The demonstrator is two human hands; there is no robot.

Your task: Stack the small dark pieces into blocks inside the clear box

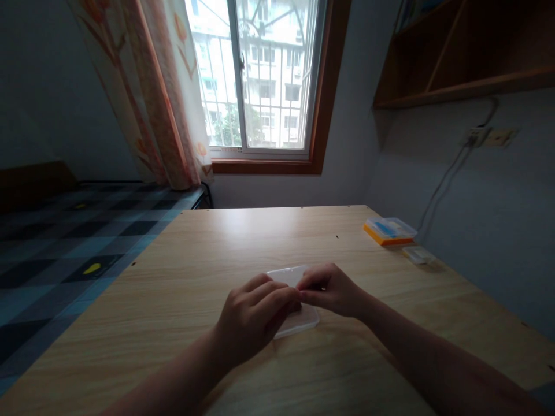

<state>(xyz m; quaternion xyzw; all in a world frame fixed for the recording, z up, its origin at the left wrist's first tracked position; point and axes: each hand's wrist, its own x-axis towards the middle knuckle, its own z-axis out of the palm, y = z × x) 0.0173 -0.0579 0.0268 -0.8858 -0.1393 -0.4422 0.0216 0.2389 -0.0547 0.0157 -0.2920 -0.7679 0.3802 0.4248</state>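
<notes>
A shallow, clear plastic tray or lid (299,328) lies on the wooden table in front of me, partly covered by both hands. My left hand (255,315) reaches over its left side with the fingers curled down and together. Under those fingertips a small dark reddish-brown patch (295,307) shows; its kind is unclear. From the right, my right hand (332,290) comes in with thumb and forefinger pinched, their tips touching the left fingers above the tray. Whatever sits between the fingertips is too small or hidden to name.
At the table's (208,260) right edge stands an orange box with a clear lid (388,230) and blue contents. Beside it lies a small clear case (418,255). A bed with a checked cover (139,228) adjoins the left. A cable (437,185) runs down the right wall.
</notes>
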